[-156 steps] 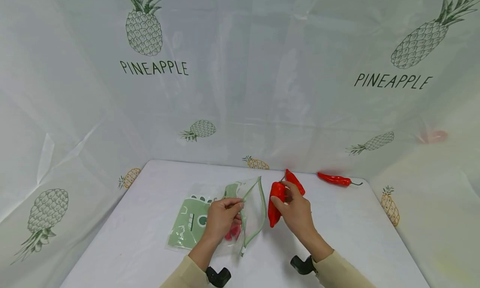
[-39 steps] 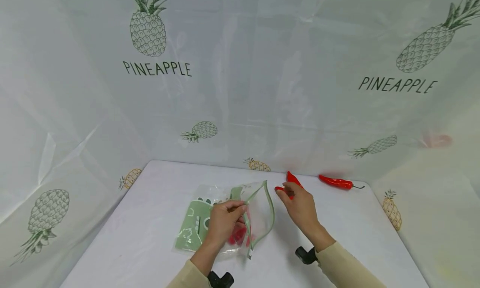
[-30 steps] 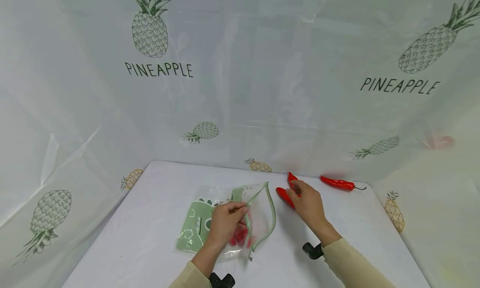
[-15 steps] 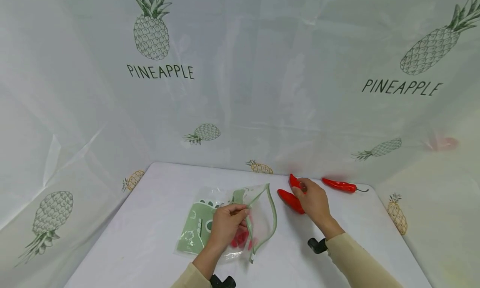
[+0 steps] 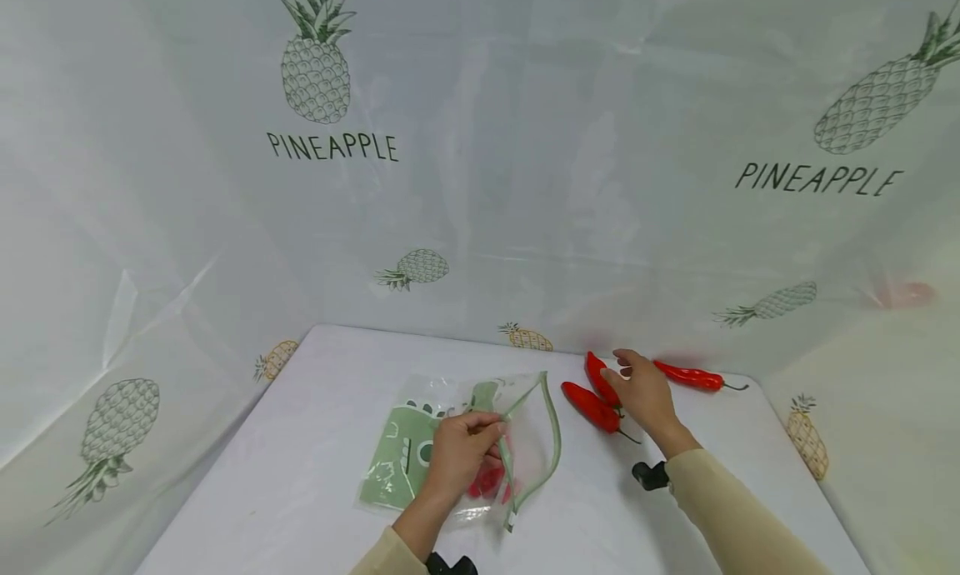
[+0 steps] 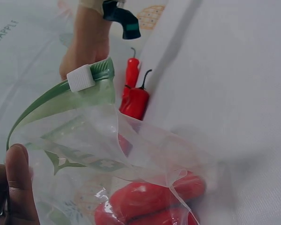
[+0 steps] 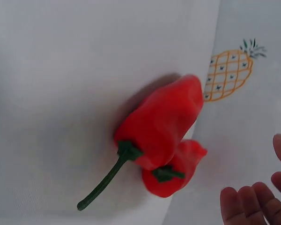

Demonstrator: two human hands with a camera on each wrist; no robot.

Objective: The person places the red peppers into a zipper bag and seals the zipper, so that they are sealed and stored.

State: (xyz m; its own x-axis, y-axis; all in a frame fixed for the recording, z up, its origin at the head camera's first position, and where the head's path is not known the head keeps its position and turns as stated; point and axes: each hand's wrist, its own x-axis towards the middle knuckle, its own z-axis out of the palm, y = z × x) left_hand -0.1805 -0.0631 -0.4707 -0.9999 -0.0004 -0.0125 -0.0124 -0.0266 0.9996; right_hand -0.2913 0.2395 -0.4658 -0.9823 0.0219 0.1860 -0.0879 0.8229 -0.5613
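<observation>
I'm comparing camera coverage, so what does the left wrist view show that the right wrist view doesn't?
Only the left wrist view shows the zip bag pinched by the left hand, its white slider and the red peppers inside. Only the right wrist view shows the right hand's fingertips close up, touching nothing. Both show the two loose peppers on the table.

Two peppers [image 5: 597, 396] lie on the table [image 5: 300, 475] right of the bag [image 5: 465, 442], a third [image 5: 690, 377] beyond.

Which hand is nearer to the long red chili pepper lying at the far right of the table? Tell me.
Right. The right hand sits just beside the long red chili pepper, between it and two other peppers. The left hand is farther away, pinching the zip bag.
</observation>
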